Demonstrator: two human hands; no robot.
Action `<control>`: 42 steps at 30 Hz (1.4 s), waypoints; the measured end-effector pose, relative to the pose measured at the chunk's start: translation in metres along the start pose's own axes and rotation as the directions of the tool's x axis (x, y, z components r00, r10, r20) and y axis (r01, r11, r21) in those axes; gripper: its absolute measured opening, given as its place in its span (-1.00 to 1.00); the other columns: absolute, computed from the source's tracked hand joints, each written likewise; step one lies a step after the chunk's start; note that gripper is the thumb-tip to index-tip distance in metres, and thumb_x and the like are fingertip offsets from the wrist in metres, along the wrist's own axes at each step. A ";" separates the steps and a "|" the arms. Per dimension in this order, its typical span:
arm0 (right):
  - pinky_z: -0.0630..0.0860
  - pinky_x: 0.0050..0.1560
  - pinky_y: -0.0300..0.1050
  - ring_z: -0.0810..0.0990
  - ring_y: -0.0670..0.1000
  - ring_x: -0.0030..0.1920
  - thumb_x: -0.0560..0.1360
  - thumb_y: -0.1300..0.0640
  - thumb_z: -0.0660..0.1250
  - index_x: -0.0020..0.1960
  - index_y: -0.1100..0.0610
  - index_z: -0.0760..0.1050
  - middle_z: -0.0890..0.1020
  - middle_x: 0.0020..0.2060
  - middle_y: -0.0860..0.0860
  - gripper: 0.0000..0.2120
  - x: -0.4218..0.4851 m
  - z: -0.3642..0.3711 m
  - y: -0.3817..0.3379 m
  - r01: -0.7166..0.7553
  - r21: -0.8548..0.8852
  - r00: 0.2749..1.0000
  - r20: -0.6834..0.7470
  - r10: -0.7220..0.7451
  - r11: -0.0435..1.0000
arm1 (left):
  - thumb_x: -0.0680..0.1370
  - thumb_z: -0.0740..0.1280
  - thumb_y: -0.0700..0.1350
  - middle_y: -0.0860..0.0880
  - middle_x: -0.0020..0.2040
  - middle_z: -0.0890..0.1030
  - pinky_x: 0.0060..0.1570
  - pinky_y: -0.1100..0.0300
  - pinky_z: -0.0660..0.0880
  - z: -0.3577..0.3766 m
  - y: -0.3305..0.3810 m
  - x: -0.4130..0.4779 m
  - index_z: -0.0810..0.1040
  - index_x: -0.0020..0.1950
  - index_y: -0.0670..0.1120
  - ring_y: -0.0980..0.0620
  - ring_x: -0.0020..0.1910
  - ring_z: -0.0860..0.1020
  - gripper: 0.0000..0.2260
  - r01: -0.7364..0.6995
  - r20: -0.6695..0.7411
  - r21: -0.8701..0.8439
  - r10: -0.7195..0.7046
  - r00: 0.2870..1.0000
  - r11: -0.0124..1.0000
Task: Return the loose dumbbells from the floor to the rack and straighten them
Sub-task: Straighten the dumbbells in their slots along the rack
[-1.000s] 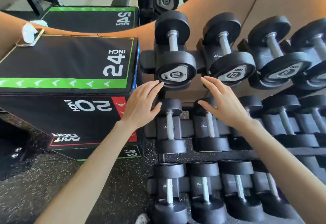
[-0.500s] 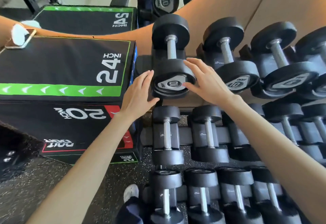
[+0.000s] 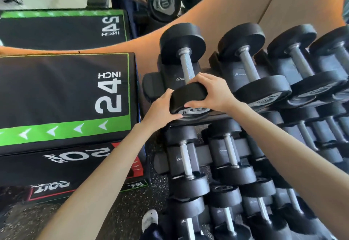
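Note:
A black 10 dumbbell (image 3: 186,65) with a steel handle lies in the leftmost cradle of the rack's top tier (image 3: 151,84). Both my hands hold its near head. My left hand (image 3: 162,109) cups the head's left and lower side with curled fingers. My right hand (image 3: 211,92) wraps over the top and right side, thumb on the front edge. The face plate with the number shows partly between my hands. More black dumbbells (image 3: 251,73) fill the top tier to the right, and the middle (image 3: 186,164) and bottom tiers below.
A stack of black and green plyo boxes (image 3: 66,96) marked 24 INCH stands tight against the rack's left end. A mirror behind reflects the boxes and a person. My shoe (image 3: 150,220) is on the speckled rubber floor (image 3: 24,219) below.
Both hands moved up from the middle tier and closed around the near head of the leftmost top dumbbell. The camera came closer and higher over the rack.

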State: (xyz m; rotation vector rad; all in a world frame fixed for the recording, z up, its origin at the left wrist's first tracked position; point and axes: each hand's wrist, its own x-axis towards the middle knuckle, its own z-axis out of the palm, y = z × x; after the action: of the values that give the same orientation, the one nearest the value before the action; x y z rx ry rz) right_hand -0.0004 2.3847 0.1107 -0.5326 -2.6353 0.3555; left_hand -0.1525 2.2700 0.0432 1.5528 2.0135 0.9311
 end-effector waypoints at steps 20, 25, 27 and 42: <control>0.42 -0.07 -0.27 0.52 -0.15 -0.14 0.18 -0.09 0.50 -0.07 0.01 0.48 0.57 -0.20 -0.16 -0.61 -0.024 0.016 0.029 -0.139 0.644 0.951 -0.127 0.283 0.753 | 0.38 0.51 -0.11 -0.16 0.08 0.53 -0.18 0.05 0.41 -0.028 0.050 0.015 0.30 0.20 -0.17 -0.21 0.00 0.55 -0.47 -0.163 0.144 0.501 0.104 0.984 0.850; 0.45 -0.04 -0.09 0.52 -0.08 -0.11 0.21 -0.15 0.48 -0.04 0.09 0.47 0.57 -0.16 -0.04 -0.54 -0.016 0.016 0.021 -0.143 0.527 0.972 -0.086 0.220 0.838 | 0.42 0.48 0.00 0.04 0.18 0.52 0.19 0.13 0.43 -0.006 0.005 -0.010 0.39 0.30 -0.06 0.04 0.18 0.50 -0.48 -0.111 -0.127 -0.210 0.086 0.988 0.971; 0.44 -0.02 -0.07 0.51 -0.06 -0.09 0.24 -0.16 0.45 -0.01 0.08 0.45 0.55 -0.13 -0.03 -0.54 -0.017 0.011 0.022 -0.162 0.497 0.978 -0.036 0.207 0.853 | 0.45 0.41 0.01 0.05 0.25 0.48 0.31 0.08 0.37 0.014 -0.007 -0.013 0.36 0.35 -0.04 0.07 0.28 0.45 -0.49 -0.191 -0.240 -0.364 0.106 0.965 0.912; 0.38 -0.08 -0.26 0.51 -0.11 -0.14 0.27 -0.25 0.43 -0.04 0.15 0.48 0.53 -0.19 -0.05 -0.48 -0.015 0.021 0.039 0.075 0.433 0.970 -0.239 0.034 0.898 | 0.57 0.09 0.27 -0.08 0.03 0.46 -0.03 0.11 0.44 0.060 -0.014 0.030 0.33 0.27 -0.16 -0.04 -0.07 0.48 -0.47 -0.519 -0.620 -0.190 0.308 0.722 0.833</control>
State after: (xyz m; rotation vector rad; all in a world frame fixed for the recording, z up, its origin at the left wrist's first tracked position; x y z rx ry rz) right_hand 0.0145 2.4102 0.0745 -0.3671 -2.2240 0.8028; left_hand -0.1288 2.3119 -0.0062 1.6829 1.6842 2.0356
